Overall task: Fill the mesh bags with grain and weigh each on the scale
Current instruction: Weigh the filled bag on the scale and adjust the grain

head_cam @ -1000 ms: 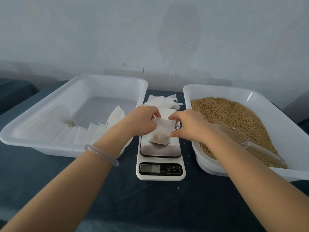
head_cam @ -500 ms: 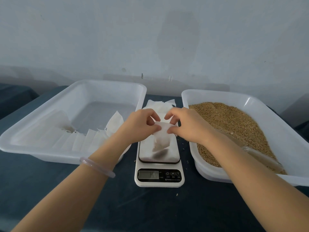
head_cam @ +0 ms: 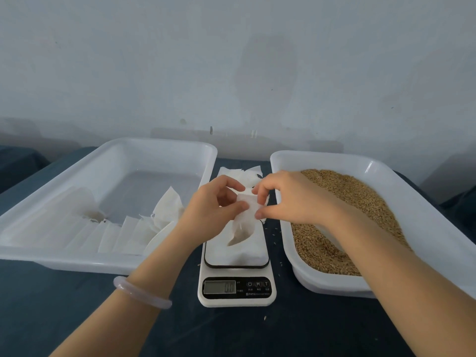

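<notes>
A small white mesh bag (head_cam: 243,224) with grain showing through its lower part hangs just above the platform of the white scale (head_cam: 235,256). My left hand (head_cam: 213,207) and my right hand (head_cam: 286,197) both pinch the bag's top edge, facing each other. The scale's display (head_cam: 220,287) reads about 0.0. Brown grain (head_cam: 345,202) fills the white tray (head_cam: 422,212) on the right. A translucent scoop (head_cam: 328,235) lies in the grain, mostly hidden under my right forearm.
A white tray (head_cam: 77,258) on the left holds a row of filled mesh bags (head_cam: 123,235) along its near side. A pile of flat mesh bags (head_cam: 240,173) lies behind the scale. The table has a dark cloth. A wall rises right behind the trays.
Both hands lifted the bag off the scale platform and drew closer together at its top edge. The camera view tilted up slightly.
</notes>
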Available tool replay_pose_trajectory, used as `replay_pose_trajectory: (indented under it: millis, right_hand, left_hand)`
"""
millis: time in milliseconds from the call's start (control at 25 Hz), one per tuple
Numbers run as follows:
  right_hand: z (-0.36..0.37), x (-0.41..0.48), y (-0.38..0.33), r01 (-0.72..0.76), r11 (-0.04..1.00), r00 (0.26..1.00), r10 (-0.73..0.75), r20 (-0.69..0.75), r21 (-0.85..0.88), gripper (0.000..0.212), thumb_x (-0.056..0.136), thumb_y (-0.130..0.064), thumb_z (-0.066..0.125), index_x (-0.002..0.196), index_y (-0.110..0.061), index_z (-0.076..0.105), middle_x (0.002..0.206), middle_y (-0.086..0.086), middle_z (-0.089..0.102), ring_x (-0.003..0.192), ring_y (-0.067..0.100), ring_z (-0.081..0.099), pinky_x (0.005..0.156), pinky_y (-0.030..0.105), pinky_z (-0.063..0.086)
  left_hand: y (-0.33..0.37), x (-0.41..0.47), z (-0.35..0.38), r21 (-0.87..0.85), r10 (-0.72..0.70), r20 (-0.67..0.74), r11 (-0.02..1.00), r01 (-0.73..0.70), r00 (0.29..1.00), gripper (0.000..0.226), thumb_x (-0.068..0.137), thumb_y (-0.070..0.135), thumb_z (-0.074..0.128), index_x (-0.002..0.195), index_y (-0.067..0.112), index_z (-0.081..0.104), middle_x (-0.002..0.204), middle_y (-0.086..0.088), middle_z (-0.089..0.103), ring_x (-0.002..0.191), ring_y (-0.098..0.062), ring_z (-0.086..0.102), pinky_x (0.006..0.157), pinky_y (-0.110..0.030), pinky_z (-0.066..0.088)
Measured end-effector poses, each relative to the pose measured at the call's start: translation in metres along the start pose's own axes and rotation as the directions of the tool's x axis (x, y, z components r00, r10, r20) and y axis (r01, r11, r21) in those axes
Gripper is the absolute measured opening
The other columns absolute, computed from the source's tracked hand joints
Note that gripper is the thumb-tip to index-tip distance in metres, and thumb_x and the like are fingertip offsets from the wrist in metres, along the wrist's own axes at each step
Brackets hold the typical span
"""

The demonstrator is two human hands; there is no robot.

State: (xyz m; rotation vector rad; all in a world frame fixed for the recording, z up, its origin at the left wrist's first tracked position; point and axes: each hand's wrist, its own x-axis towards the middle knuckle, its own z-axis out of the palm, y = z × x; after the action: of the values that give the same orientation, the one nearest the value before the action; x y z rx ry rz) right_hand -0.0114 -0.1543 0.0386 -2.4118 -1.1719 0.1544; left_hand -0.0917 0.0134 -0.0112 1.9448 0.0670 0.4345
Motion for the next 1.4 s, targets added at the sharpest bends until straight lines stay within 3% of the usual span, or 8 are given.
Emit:
replay_pose_trajectory:
  millis: [200,440,600,760,920,1080,1240,1400]
  right_hand:
    - [0.006,0.002,0.000,0.030,0.999,0.995,-0.027,0.097,-0.026,0.020,0.075,-0.044,0.073,0.065,-0.034,0.059,0.069,-0.008,0.054,0.057,0.014,0.046,0.055,0.030,0.035]
    - [-0.007,-0.003,-0.002,0.082,0.988,0.985,-0.100,0.142,0.131,0.010,0.072,-0.045,0.068,0.081,-0.044,0.072,0.096,-0.023,0.067,0.101,-0.004,0.057,0.081,0.016,0.043]
    - [-0.011,-0.006,0.001,0.120,0.966,0.989,-0.137,0.059,0.230,0.047,0.076,-0.035,0.048,0.085,0.007,0.067,0.093,0.015,0.068,0.100,0.042,0.054,0.086,0.053,0.043]
    - [-0.014,-0.013,0.010,0.045,0.945,0.999,-0.036,-0.034,0.324,0.023,0.082,-0.027,0.053,0.082,-0.031,0.075,0.088,-0.023,0.069,0.092,0.021,0.064,0.078,0.040,0.052]
    - [-0.034,-0.048,0.087,-0.218,0.976,0.976,0.218,0.009,-0.007,0.019,0.090,-0.020,0.056,0.092,-0.038,0.063,0.105,-0.021,0.065,0.097,-0.004,0.059,0.085,0.019,0.046]
    - [-0.045,-0.112,0.158,-0.534,0.798,0.782,0.592,0.196,-0.280,0.022,0.081,-0.034,0.071,0.097,-0.038,0.057,0.110,-0.014,0.060,0.099,0.002,0.055,0.093,0.026,0.046]
    - [-0.036,-0.130,0.173,-0.552,0.807,0.794,0.586,0.165,-0.211,0.025,0.078,-0.031,0.073,0.094,-0.042,0.057,0.101,-0.019,0.058,0.094,0.001,0.054,0.087,0.025,0.045]
    - [-0.043,-0.131,0.171,-0.471,0.864,0.878,0.479,0.004,-0.177,0.024,0.086,-0.027,0.064,0.108,-0.034,0.059,0.106,-0.016,0.051,0.100,0.004,0.053,0.090,0.024,0.041]
  left_hand:
    - [-0.001,0.000,0.000,-0.047,0.017,0.028,0.999,-0.015,0.999,0.022,0.082,0.013,0.071,0.091,0.028,0.059,0.065,0.015,0.057,0.068,-0.010,0.058,0.078,-0.041,0.056]
    - [-0.009,-0.013,0.017,-0.070,-0.143,0.294,0.983,0.170,0.945,0.108,0.047,0.042,0.089,0.137,0.031,0.031,0.128,0.016,0.051,0.121,-0.004,0.049,0.102,-0.030,0.041]
    - [-0.010,-0.018,0.030,-0.283,-0.013,0.310,0.953,0.105,0.951,0.078,0.059,0.009,0.083,0.128,0.016,0.047,0.101,-0.008,0.067,0.097,-0.020,0.066,0.080,-0.031,0.054]
    - [-0.010,-0.016,0.035,-0.294,-0.028,0.296,0.948,0.119,0.955,0.039,0.064,0.006,0.075,0.100,0.010,0.061,0.074,-0.005,0.064,0.071,-0.020,0.065,0.068,-0.038,0.057]
    - [-0.018,-0.011,0.038,-0.306,-0.085,0.236,0.939,0.157,0.968,0.032,0.064,0.015,0.074,0.093,0.007,0.063,0.071,0.000,0.063,0.065,-0.016,0.064,0.064,-0.031,0.055]
    - [-0.021,-0.004,0.046,-0.406,-0.105,0.219,0.894,0.189,0.970,0.043,0.065,0.013,0.075,0.105,0.008,0.060,0.085,0.004,0.069,0.088,-0.011,0.068,0.076,-0.025,0.053]
    - [-0.005,0.007,0.064,-0.479,-0.124,0.195,0.854,0.204,0.973,0.045,0.063,-0.002,0.073,0.105,0.006,0.058,0.088,-0.002,0.069,0.094,-0.020,0.069,0.085,-0.033,0.054]
    - [0.017,0.018,0.078,-0.155,-0.104,0.175,0.979,0.132,0.979,0.029,0.074,-0.001,0.072,0.098,0.010,0.061,0.094,-0.008,0.067,0.091,-0.021,0.066,0.083,-0.036,0.055]
